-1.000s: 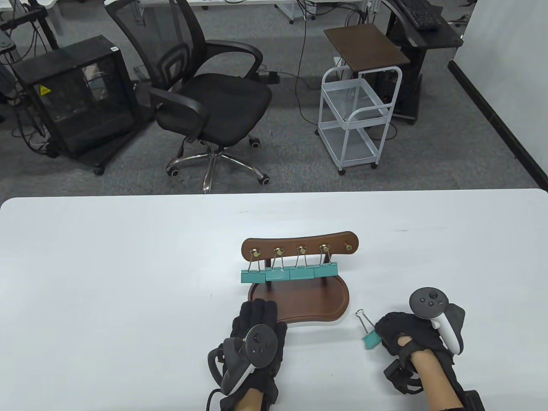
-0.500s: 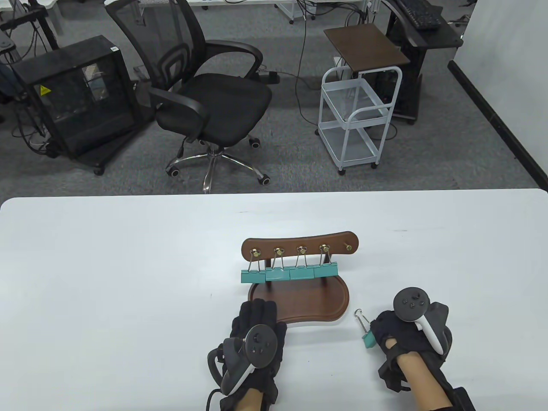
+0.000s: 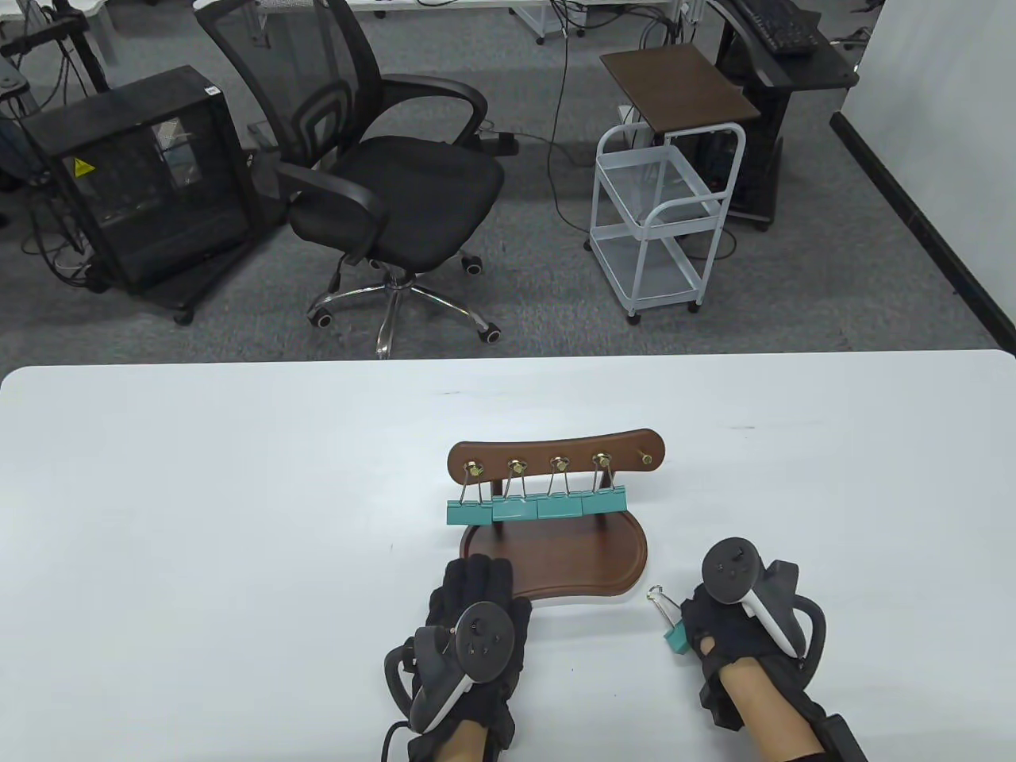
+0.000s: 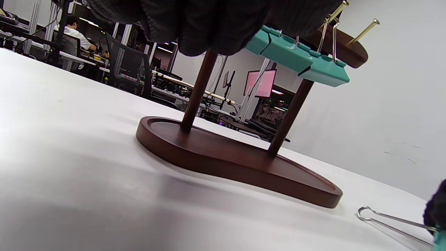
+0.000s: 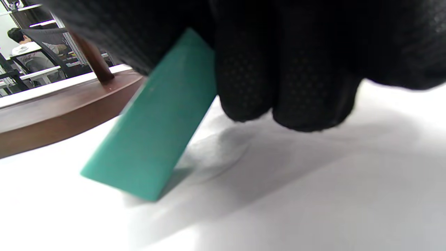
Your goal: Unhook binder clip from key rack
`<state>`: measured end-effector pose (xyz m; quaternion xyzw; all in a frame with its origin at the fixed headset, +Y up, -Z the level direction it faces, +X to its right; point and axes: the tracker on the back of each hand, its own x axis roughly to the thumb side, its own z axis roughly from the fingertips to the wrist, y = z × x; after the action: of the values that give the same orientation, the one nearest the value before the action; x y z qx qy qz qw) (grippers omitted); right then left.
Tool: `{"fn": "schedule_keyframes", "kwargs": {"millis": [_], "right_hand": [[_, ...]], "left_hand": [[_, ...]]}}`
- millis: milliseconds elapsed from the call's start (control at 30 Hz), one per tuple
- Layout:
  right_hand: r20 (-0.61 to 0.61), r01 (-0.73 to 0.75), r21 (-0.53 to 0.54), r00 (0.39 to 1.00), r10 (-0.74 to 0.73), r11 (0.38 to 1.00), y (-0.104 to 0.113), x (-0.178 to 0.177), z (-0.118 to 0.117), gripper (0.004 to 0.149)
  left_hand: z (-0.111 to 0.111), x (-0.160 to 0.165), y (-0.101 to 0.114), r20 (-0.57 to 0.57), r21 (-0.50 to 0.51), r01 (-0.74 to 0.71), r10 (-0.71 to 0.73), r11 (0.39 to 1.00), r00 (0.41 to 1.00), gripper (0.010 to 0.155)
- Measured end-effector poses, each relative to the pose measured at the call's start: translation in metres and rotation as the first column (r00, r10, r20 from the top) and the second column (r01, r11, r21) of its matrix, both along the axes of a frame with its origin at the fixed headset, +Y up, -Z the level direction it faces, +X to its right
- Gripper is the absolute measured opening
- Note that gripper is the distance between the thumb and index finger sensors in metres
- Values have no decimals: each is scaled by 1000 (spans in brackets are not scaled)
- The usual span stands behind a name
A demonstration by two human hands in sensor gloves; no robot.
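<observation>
The brown wooden key rack point(image 3: 556, 459) stands mid-table on its base point(image 3: 579, 565). Several teal binder clips point(image 3: 537, 508) hang from its brass hooks; the rightmost hook point(image 3: 647, 458) is bare. My right hand point(image 3: 698, 627) grips one more teal binder clip point(image 3: 675, 637) just right of the base, wire handles pointing up-left. In the right wrist view this clip point(image 5: 156, 139) is tilted with a corner touching the table, my fingers point(image 5: 278, 69) on it. My left hand point(image 3: 476, 587) lies flat, fingers on the base's front edge. The left wrist view shows the base point(image 4: 237, 160) and hanging clips point(image 4: 303, 59).
The white table point(image 3: 198, 516) stretches wide to the left and right of the rack. An office chair point(image 3: 381, 182), a white cart point(image 3: 667, 222) and a black case point(image 3: 143, 175) stand on the floor beyond the table's far edge.
My right hand has moved left and a little toward me with the clip in it, bringing it down near the table. The left hand and the rack have not moved.
</observation>
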<state>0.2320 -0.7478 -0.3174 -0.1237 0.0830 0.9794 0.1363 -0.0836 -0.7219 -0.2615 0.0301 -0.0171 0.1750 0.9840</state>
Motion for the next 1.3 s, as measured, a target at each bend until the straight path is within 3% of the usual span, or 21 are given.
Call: {"fn": "schedule_keyframes", "kwargs": {"millis": [500,833,1067,1300], "right_hand": [[-3,-45,-2,999,45,999,1,1,1,46],[21,75,89,997,-77,993,15,12,8,50],[-60,254,235,967,-247,938,25,6,8,58],[-174,444,375,896,-409,814,40,-17,-4,62]], "left_hand": [[0,0,0,2,2,-9,9,1000,1000,61],[0,0,0,-1,-1,-7,7,1000,1000,61],[0,0,0,-1,2,-19,19,1000,1000,61],[-1,-2,0,-4,3,-34,34,999,999,61]]}}
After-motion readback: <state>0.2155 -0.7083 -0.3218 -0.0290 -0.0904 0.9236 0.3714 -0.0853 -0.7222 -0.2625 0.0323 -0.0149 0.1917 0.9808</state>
